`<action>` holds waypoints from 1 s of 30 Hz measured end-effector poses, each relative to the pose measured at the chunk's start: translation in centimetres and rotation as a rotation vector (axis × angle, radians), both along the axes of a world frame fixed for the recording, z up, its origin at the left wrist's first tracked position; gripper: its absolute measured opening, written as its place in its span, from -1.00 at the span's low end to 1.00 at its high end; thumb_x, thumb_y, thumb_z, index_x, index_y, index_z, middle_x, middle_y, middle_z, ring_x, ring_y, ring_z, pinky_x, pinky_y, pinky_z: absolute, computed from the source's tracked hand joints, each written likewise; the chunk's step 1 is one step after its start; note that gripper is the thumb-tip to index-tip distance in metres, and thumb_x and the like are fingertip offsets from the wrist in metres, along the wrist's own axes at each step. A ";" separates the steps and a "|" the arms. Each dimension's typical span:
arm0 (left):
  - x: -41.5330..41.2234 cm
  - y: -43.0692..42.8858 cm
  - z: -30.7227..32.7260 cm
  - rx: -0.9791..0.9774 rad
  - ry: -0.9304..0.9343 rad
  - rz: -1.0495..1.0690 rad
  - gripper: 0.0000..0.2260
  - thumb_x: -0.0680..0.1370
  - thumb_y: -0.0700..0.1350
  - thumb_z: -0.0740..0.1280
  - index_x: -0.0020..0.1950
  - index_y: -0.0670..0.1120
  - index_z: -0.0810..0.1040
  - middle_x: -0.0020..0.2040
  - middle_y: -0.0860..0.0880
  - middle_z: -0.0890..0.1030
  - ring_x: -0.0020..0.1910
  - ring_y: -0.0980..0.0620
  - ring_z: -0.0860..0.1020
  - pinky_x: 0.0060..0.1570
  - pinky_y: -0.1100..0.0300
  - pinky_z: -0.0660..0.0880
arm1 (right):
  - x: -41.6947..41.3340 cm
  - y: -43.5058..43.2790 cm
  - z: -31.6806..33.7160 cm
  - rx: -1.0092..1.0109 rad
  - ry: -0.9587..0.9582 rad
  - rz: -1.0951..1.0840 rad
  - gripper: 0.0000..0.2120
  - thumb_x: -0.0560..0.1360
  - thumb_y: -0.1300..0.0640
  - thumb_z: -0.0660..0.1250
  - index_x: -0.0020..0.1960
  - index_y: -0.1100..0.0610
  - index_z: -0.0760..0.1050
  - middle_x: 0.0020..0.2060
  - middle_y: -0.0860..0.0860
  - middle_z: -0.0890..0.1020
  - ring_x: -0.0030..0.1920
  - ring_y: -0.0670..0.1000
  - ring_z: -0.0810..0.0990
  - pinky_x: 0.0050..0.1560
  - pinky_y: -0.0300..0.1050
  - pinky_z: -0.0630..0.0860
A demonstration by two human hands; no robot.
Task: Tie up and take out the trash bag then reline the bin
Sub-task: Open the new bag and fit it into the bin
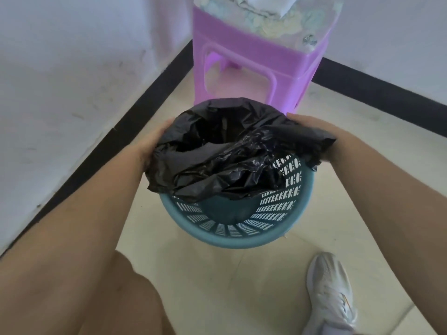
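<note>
A round teal bin (232, 240) with slotted walls stands on the tiled floor in the middle of the head view. A crumpled black trash bag (225, 153) lies across its far half, its mouth folded over the far rim. The bin's near inner wall and floor are bare. My left hand (154, 141) grips the bag's edge at the bin's left side. My right hand (314, 131) holds the bag's edge at the right side, fingers partly hidden under the plastic.
A purple plastic stool (256, 68) stands just behind the bin with a patterned cloth on its seat. White walls with a black skirting (125, 141) run along the left and back. My white shoe (329, 288) is on the floor at the lower right.
</note>
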State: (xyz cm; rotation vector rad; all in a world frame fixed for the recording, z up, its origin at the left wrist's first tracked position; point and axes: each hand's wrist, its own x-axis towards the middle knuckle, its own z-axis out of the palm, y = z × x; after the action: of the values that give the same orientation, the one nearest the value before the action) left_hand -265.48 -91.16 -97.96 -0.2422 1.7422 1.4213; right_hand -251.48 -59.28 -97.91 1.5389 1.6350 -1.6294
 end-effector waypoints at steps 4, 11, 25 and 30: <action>0.1 -1.4 2.9 -0.498 0.443 -0.108 -0.15 0.32 0.56 0.18 0.32 -0.07 0.48 0.28 -0.07 0.54 0.20 -0.12 0.53 0.22 -0.07 0.47 | 1.3 -0.2 2.6 0.179 0.336 -0.039 -0.23 0.30 -0.36 0.45 0.31 0.14 0.53 0.08 0.07 0.70 -0.01 0.09 0.70 -0.06 -0.02 0.61; 2.7 -1.2 4.8 -0.693 0.678 -0.558 -0.75 0.60 0.03 0.28 -0.05 -0.17 0.49 -0.02 -0.21 0.64 -0.18 -0.16 0.59 -0.25 0.10 0.50 | 3.4 -4.5 5.6 0.233 -0.013 0.529 -0.18 0.19 -0.24 0.60 0.31 0.08 0.40 0.09 0.11 0.66 -0.03 0.19 0.69 -0.10 0.17 0.68; 6.4 -0.3 3.2 -0.494 0.746 0.628 -0.39 0.46 -0.13 0.37 0.47 -0.18 0.24 0.45 -0.18 0.25 0.41 -0.14 0.25 0.34 0.03 0.31 | 3.1 -14.0 1.8 0.458 0.418 0.042 -0.45 0.63 -0.17 0.17 0.47 0.14 0.22 0.27 0.12 0.54 0.22 0.16 0.53 0.19 -0.04 0.44; 9.1 -0.9 2.8 -0.406 0.669 0.874 -0.59 0.52 -0.22 0.27 0.37 -0.22 0.36 0.28 -0.13 0.34 0.31 -0.10 0.36 0.08 0.39 0.32 | 5.7 -15.0 0.0 0.315 0.443 -0.202 -0.43 0.51 -0.38 0.20 0.09 0.14 0.49 -0.09 0.00 0.63 -0.04 0.05 0.62 0.06 0.05 0.59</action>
State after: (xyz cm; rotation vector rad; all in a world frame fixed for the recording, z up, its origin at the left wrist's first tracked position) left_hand -256.38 -92.02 -95.17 -0.9196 2.6666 1.8593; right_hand -245.77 -74.26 -97.91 1.6129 2.1088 -2.0090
